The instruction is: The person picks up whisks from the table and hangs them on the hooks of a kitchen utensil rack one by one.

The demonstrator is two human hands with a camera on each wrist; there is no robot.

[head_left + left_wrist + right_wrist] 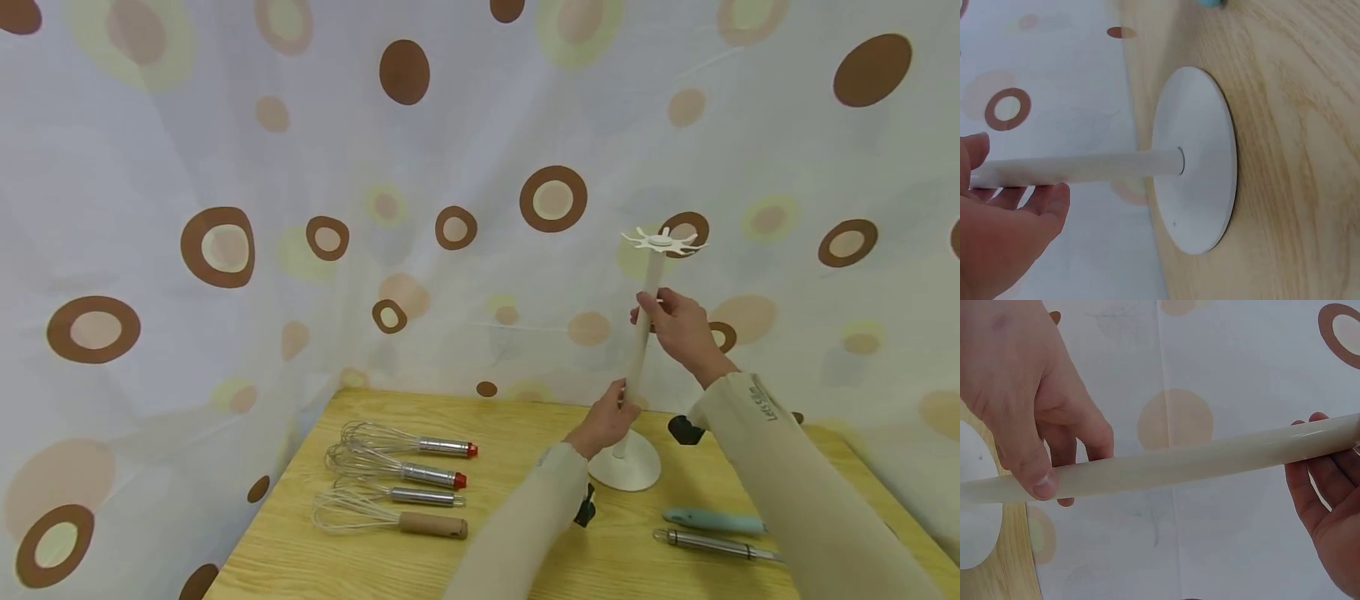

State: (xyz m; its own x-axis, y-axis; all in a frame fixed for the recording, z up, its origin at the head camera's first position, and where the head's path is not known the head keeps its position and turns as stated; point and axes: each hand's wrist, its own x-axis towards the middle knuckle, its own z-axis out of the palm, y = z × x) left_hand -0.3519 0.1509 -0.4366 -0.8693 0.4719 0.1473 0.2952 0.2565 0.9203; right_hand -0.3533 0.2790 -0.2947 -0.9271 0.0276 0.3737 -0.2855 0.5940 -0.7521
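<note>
A white stand has a round flat base (637, 468), a straight pole (640, 346) and a ring of hook-like arms (662, 242) at its top. My left hand (602, 421) grips the lower part of the pole, above the base. Higher up, my right hand (684, 332) holds the same pole between thumb and fingers, below the hooks. In the left wrist view the base (1200, 112) rests on the wooden table, with the pole joined at its middle. Both hands (1007, 394) appear on the pole (1197, 464) in the right wrist view.
Several whisks (427, 475) lie in a column on the left of the wooden table (300, 567). At the right are a light-blue-handled utensil (712, 522) and a metal-handled one (708, 543), partly hidden by my right sleeve. A patterned curtain (480, 167) hangs behind.
</note>
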